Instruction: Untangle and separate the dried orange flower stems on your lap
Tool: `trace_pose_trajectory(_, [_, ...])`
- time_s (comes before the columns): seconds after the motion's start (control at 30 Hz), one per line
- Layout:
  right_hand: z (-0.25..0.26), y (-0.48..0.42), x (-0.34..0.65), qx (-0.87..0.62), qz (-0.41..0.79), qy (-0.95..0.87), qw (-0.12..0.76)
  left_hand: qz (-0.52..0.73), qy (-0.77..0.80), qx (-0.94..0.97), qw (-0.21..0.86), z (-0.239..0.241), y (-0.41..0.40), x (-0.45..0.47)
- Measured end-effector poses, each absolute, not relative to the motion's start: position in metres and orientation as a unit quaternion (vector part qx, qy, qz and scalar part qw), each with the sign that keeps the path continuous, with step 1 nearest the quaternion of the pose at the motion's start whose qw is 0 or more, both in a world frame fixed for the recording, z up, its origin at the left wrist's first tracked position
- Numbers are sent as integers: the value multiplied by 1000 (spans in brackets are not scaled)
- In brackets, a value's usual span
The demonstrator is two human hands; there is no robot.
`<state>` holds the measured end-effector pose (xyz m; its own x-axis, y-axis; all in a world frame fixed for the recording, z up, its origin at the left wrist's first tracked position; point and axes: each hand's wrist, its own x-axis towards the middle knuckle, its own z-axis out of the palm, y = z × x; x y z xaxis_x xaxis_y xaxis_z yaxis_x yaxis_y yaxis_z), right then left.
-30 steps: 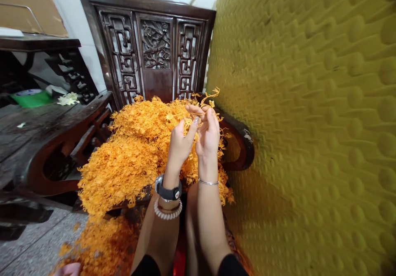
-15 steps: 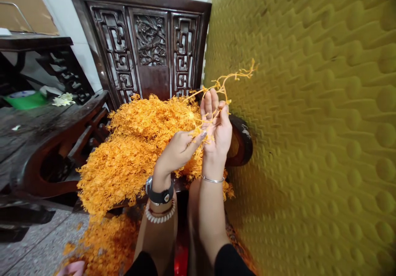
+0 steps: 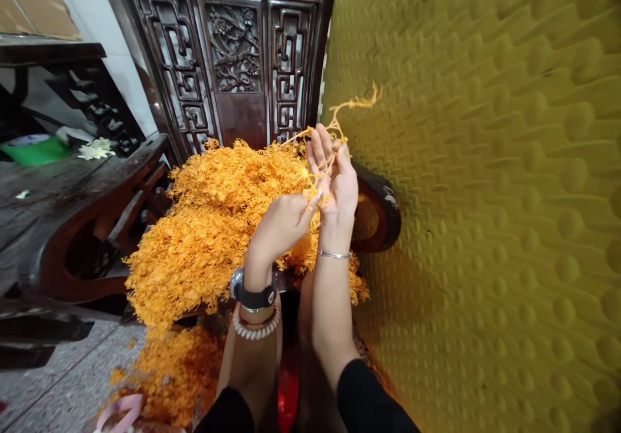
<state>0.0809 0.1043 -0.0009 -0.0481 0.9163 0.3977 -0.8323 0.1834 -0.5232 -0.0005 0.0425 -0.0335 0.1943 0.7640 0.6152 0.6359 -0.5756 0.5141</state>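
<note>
A big heap of orange plastic flower sprigs (image 3: 213, 226) covers the seat of a dark carved wooden chair (image 3: 233, 51). Above its right side my right hand (image 3: 334, 177) stands upright, fingers stretched up, with one orange sprig (image 3: 339, 119) lying across the palm and fingers. That sprig's tip sticks up to the right, against the yellow foam. My left hand (image 3: 281, 222), with a watch and a bead bracelet on the wrist, pinches the sprig's lower end at the heel of my right palm.
A tall yellow dimpled foam sheet (image 3: 485, 213) fills the right half. More orange sprigs (image 3: 169, 371) lie spilled on the grey floor below the chair. A dark wooden table (image 3: 53, 187) with a green bowl (image 3: 33, 149) stands at left.
My right hand has opened upright and shifted right with the sprig, whose tip now points up to the right. My left hand has dropped to the sprig's lower end. The view has tilted slightly.
</note>
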Motion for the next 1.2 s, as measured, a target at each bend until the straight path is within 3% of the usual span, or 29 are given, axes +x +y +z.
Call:
trace_pose_trajectory(0.2, [6, 139, 98, -155, 568, -388, 709, 431, 473, 745, 186, -78, -3, -12])
trace_pose_trajectory(0.37, [-1, 129, 108, -190, 566, -482, 642, 506, 553, 612, 250, -122, -41, -26])
trace_pose_trajectory(0.63, [-8, 67, 59, -213, 591, -580, 518, 647, 493, 454, 364, -105, -60, -35])
trace_pose_trajectory(0.93, [-9, 61, 52, -252, 555, -652, 450, 689, 555, 369, 285, -127, -49, -33])
trace_pose_trajectory(1.03, [-15, 63, 45, -254, 570, -649, 435, 654, 634, 376, 172, -136, -42, -56])
trace_pose_trajectory(1.2, [-22, 66, 38, -272, 580, -633, 435, 486, 775, 393, -94, -148, -17, -125])
